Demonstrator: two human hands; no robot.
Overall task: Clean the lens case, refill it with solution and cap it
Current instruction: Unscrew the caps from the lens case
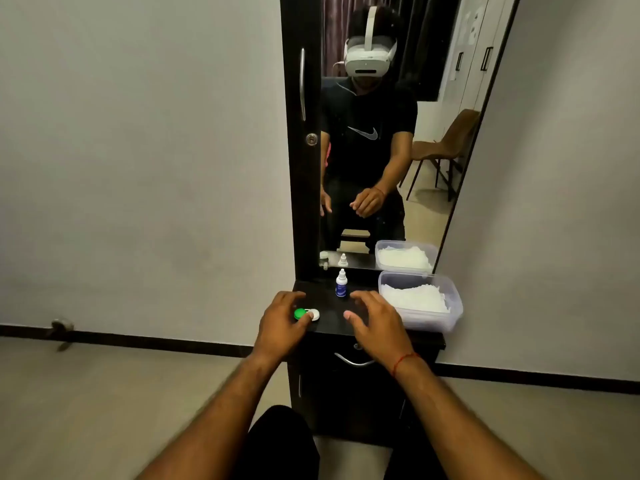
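The lens case (307, 314), with one green cap and one white cap, lies on the left part of the dark shelf (332, 323). My left hand (281, 323) rests over it, thumb and fingers touching the case. A small white solution bottle (341, 283) with a blue label stands upright farther back, in the middle. My right hand (377, 322) hovers over the shelf to the right of the case, fingers spread, holding nothing.
A clear plastic box (420, 301) of white tissue sits at the shelf's right end. A tall mirror (381, 133) behind reflects a person wearing a headset. A drawer handle (353, 361) is below the shelf. Walls stand on both sides.
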